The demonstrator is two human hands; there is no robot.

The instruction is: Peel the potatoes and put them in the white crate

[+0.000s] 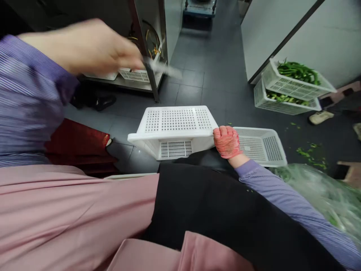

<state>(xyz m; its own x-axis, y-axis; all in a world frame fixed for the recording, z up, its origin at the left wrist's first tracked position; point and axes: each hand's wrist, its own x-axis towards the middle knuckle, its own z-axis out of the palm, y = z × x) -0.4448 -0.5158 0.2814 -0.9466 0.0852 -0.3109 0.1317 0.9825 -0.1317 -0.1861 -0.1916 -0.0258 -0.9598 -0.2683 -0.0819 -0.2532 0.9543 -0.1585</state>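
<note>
A white perforated plastic basket [177, 120] is tilted on its side in front of me, its opening facing my body. My right hand [226, 142], in a thin reddish glove, has its fingers closed over the right end of the rim. At upper left, my left hand [113, 52] is raised and smeared by motion, away from the basket. Its fingers pinch a narrow, whitish, blurred thing [166, 70] that I cannot make out. A second white basket [254, 145] lies just right of my right hand, and its visible inside holds nothing.
Two stacked baskets [299, 88] of green vegetables stand against the right wall. A clear plastic bag [324, 192] with greens is at lower right. Green scraps [313, 154] lie on the floor. A metal shelf [132, 84] and a person's dark shoe [105, 102] are at left.
</note>
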